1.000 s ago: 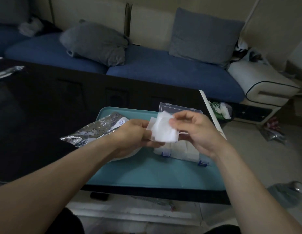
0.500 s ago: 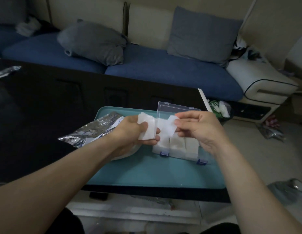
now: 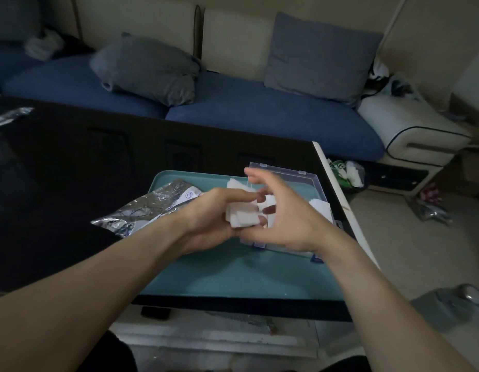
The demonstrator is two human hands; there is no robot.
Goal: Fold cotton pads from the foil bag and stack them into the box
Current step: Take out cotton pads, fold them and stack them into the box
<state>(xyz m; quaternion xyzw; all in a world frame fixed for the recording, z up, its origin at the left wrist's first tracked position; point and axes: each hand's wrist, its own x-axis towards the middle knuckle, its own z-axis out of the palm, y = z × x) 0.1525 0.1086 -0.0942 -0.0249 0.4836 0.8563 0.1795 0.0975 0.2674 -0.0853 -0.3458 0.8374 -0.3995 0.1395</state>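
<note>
My left hand [image 3: 210, 216] holds a folded white cotton pad [image 3: 242, 214] between thumb and fingers, just above the near left corner of the clear plastic box [image 3: 309, 181]. My right hand [image 3: 285, 213] is cupped against the pad from the right, its fingertips touching the pad's edge and the index finger raised. The box stands with its lid up on the teal tray [image 3: 233, 277] and holds white pads, mostly hidden behind my hands. The crumpled foil bag [image 3: 150, 208] lies on the tray's left side, partly under my left wrist.
The tray sits at the right end of a dark table [image 3: 72, 170] whose white edge runs past the box. Beyond it is a blue sofa [image 3: 246, 111] with grey cushions. Bags and clutter lie on the floor at the right.
The pad was stretched flat between both hands; now it is folded smaller in my left hand. My right hand has let go of its corner and closed in against the pad.
</note>
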